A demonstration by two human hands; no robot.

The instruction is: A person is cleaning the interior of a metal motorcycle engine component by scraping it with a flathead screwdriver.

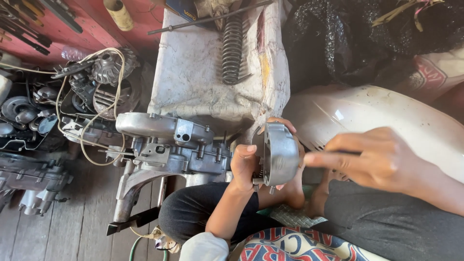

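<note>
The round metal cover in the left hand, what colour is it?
The cover is dull silver-grey, seen in the head view.

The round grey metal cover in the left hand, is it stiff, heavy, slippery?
The round grey metal cover looks like cast metal, so probably rigid and fairly heavy for its size. The left hand clamps its rim with thumb and fingers; greasy parts nearby suggest it may be slippery. Its domed shape could rock if set down.

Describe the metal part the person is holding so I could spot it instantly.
Start at the big grey engine block in the middle. Just right of it, the left hand grips a small metal cover. Unlike the bolted engine parts, it is loose, rounded like a shallow bowl, and held up.
</note>
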